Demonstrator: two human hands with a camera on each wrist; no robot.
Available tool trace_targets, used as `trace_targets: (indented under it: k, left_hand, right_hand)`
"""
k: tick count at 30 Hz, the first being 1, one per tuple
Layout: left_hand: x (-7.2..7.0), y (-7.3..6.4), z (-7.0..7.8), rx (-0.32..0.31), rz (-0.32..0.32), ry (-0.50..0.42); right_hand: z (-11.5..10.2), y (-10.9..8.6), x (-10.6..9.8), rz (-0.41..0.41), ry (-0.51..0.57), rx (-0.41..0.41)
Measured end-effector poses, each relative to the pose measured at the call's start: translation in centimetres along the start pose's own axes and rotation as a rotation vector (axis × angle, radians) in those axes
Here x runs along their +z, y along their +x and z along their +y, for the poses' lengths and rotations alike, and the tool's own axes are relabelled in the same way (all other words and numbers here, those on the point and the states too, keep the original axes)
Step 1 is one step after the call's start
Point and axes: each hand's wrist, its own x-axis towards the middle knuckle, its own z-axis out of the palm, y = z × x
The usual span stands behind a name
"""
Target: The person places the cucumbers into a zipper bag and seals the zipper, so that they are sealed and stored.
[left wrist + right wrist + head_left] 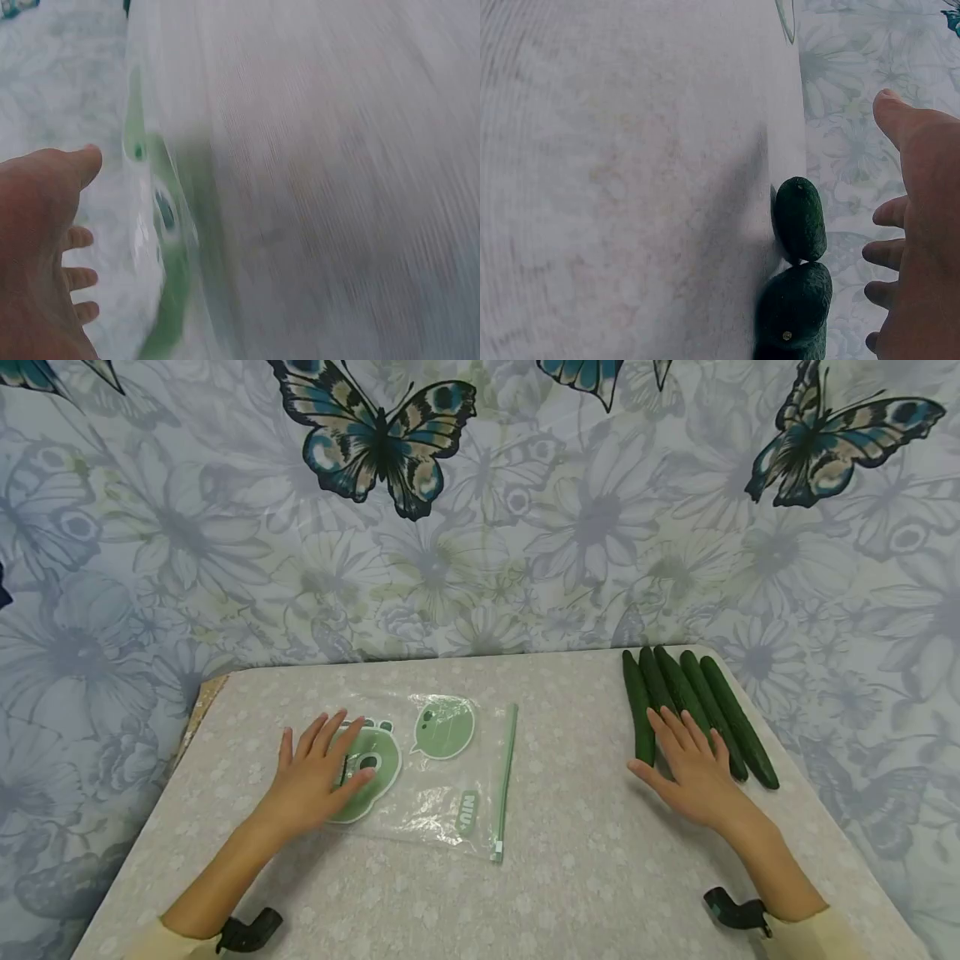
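A clear plastic zip bag (435,785) with green cartoon prints lies flat, its green zip strip (507,777) along the right side and a white slider (498,850) at the strip's near end. Over the bag's left part is my left hand (303,789), fingers spread; the left wrist view shows this hand (37,240) raised off the bag (176,262). Several dark green cucumbers (738,722) lie side by side at the right. My right hand (693,785), fingers spread, hovers over their near ends. In the right wrist view, a gap separates it from the cucumbers (800,217).
A pale floral cloth covers the table (570,877). Directly behind its far edge hangs a butterfly-and-flower patterned fabric (525,527). The rightmost cucumber lies close to the table's right edge. A black wrist mount (251,931) sits at the left cuff, another mount (735,910) at the right.
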Motion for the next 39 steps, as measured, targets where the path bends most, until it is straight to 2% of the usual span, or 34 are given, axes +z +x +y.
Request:
trace_targets:
  k: [6,9,13,18,22,26,29,33,39]
  left_hand:
    - [0.9,1.1,3.7,0.070,0.065,-0.016]
    - [1.4,1.7,5.8,0.107,0.077,-0.028]
    - [2.1,2.3,8.4,0.144,0.051,-0.042]
    - [2.8,2.8,10.9,0.194,0.018,-0.062]
    - [3.1,3.4,12.3,0.211,0.004,-0.091]
    - [3.3,4.1,13.4,0.193,0.003,-0.120]
    - [3.4,4.7,14.2,0.180,-0.025,-0.139]
    - [4.1,5.5,15.3,0.178,-0.062,-0.137]
    - [5.5,6.3,16.8,0.156,-0.060,-0.117]
  right_hand:
    - [-0.8,0.6,0.3,0.047,-0.003,-0.056]
    - [-1.3,0.9,0.8,0.048,0.000,-0.081]
    - [-1.8,1.1,1.5,0.070,0.032,-0.122]
    - [-2.4,1.6,2.3,0.100,0.079,-0.161]
    - [-3.0,2.0,2.9,0.086,0.126,-0.166]
    - [-3.7,2.5,3.6,0.065,0.180,-0.185]
    - [-4.3,2.9,4.0,0.045,0.206,-0.204]
    - [-5.1,3.3,4.3,0.022,0.222,-0.228]
    - [-5.9,3.6,4.8,0.020,0.234,-0.273]
